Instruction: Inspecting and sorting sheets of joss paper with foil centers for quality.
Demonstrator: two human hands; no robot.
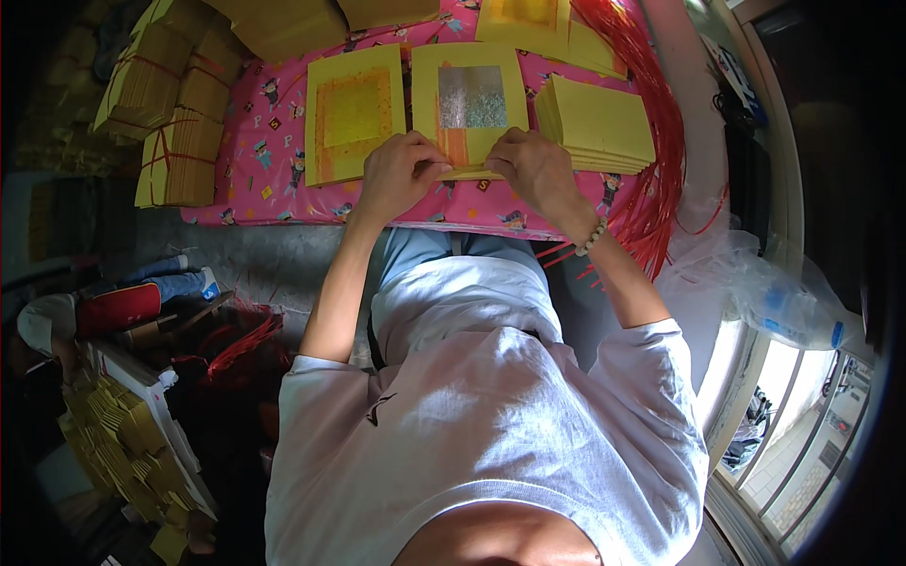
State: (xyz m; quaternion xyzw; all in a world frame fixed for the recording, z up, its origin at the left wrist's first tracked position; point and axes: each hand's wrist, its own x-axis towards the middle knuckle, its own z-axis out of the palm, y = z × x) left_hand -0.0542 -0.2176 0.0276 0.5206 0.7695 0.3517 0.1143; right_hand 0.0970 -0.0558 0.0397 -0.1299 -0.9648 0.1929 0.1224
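Observation:
A yellow joss paper sheet (514, 94) with a silver foil square and an orange smear lies in front of me on the pink table. My left hand (401, 174) is closed, pinching the sheet's near edge at its left corner. At the right part of that same edge, my right hand (536, 168) is closed too, with fingertips on the paper. The near edge looks curled or folded up between them. Left of it lies another yellow sheet with a gold square (354, 113). Close beside my right hand sits a stack of yellow paper (599, 123).
Tied bundles of yellow paper (175, 151) stand at the table's left. A bunch of red strings (651, 123) hangs over the right edge. More foil-square sheets (528, 17) lie at the back. To the lower left, another person (47, 325) sits by stacked paper (127, 424).

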